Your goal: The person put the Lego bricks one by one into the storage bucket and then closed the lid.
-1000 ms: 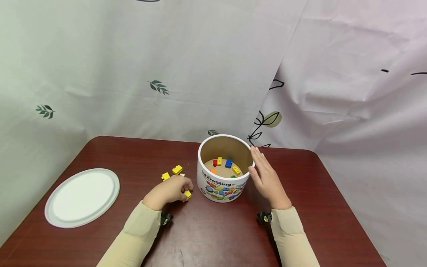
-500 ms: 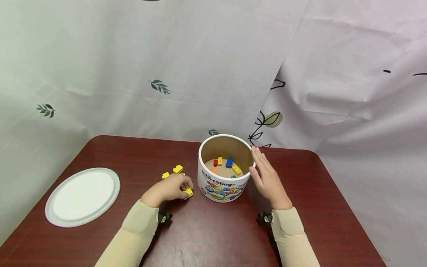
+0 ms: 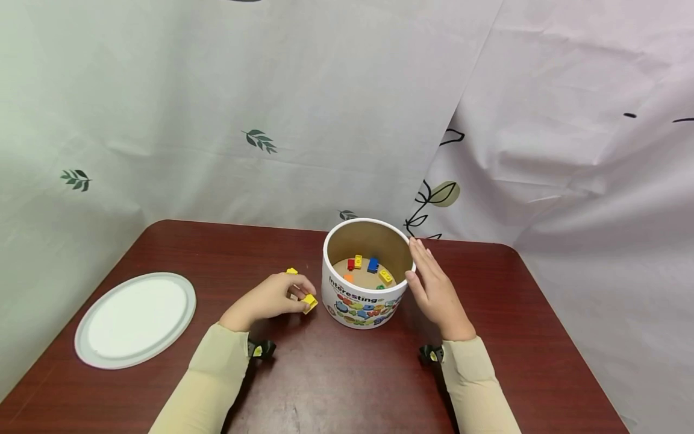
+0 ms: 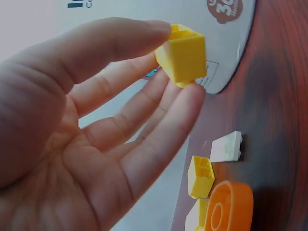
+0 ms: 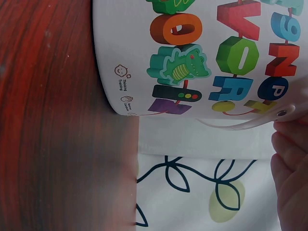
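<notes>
My left hand (image 3: pixel 265 300) pinches a small yellow toy brick (image 3: pixel 309 303) between thumb and fingertips, just left of a round white bucket (image 3: pixel 355 308). The left wrist view shows this yellow brick (image 4: pixel 185 57) tilted, its hollow side up, with the bucket wall behind it. On the bucket's right side, my right hand (image 3: pixel 438 295) rests with straight fingers at the rim. Inside the bucket lie several bricks, among them a blue brick (image 3: pixel 373 265), a red brick (image 3: pixel 350 264) and a yellow two-stud brick (image 3: pixel 385 277).
Below the left hand lie a white brick (image 4: pixel 227 147), a yellow brick (image 4: pixel 201 176), another partly hidden yellow one and an orange piece (image 4: pixel 236 209). A white round lid (image 3: pixel 135 319) lies at the table's left. A patterned cloth (image 3: pixel 303 108) hangs behind the table.
My left hand has raised the yellow brick a little off the table, and its fingers have spread somewhat. The right hand and the bucket stay in place.
</notes>
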A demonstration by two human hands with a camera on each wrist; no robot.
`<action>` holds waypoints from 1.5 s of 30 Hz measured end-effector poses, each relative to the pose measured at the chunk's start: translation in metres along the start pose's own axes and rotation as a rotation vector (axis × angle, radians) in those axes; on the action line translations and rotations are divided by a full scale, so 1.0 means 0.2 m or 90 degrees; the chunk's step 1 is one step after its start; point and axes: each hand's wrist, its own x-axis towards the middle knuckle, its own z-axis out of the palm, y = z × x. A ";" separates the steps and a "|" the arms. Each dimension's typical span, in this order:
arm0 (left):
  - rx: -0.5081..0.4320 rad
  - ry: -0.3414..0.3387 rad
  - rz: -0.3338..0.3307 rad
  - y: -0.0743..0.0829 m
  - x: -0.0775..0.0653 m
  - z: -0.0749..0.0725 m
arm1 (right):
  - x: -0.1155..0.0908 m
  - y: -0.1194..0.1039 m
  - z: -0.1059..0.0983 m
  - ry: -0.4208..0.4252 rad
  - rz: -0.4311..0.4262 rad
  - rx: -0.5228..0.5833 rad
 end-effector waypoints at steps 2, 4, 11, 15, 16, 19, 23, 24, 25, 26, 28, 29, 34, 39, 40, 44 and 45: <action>-0.019 0.011 0.004 0.00 0.00 0.00 | 0.00 0.00 0.00 -0.001 0.001 -0.002; -0.043 0.022 0.009 0.00 0.00 -0.01 | 0.00 0.00 0.00 -0.002 0.002 -0.004; -0.148 0.055 0.019 0.02 0.01 -0.02 | 0.00 0.00 0.01 -0.003 0.002 0.001; -0.207 0.074 0.010 0.04 0.00 -0.03 | 0.01 0.01 0.01 -0.005 0.000 0.003; -0.225 0.080 0.006 0.05 0.00 -0.03 | 0.01 0.01 0.01 -0.006 0.000 0.002; -0.266 0.096 0.006 0.07 -0.01 -0.04 | 0.01 0.01 0.01 -0.006 0.001 0.001; -0.303 0.116 0.006 0.12 -0.02 -0.05 | 0.01 0.01 0.00 -0.005 0.002 0.000; -0.309 0.124 0.002 0.13 -0.02 -0.05 | 0.01 0.01 0.00 -0.005 0.002 0.002; -0.312 0.130 -0.002 0.14 -0.02 -0.05 | 0.01 0.01 0.00 -0.006 0.002 0.002; -0.320 0.136 -0.004 0.16 -0.02 -0.05 | 0.01 0.01 0.00 -0.006 0.001 0.002; -0.336 0.148 -0.004 0.18 -0.02 -0.05 | 0.01 0.01 0.00 -0.006 -0.001 0.001; -0.344 0.154 0.000 0.20 -0.02 -0.05 | 0.01 0.01 0.00 -0.007 -0.001 0.002; -0.377 0.179 0.023 0.26 -0.02 -0.05 | 0.00 0.01 0.00 -0.008 0.000 0.003; -0.372 0.199 0.026 0.31 0.00 -0.05 | 0.00 0.01 0.01 -0.013 0.004 0.002; -0.369 0.205 0.024 0.33 0.01 -0.05 | 0.00 0.01 0.01 -0.013 0.006 0.001; -0.355 0.212 0.031 0.39 0.07 -0.06 | 0.00 0.01 0.00 -0.007 0.009 0.003; -0.349 0.213 0.033 0.40 0.09 -0.06 | 0.00 0.01 0.00 -0.006 0.009 0.004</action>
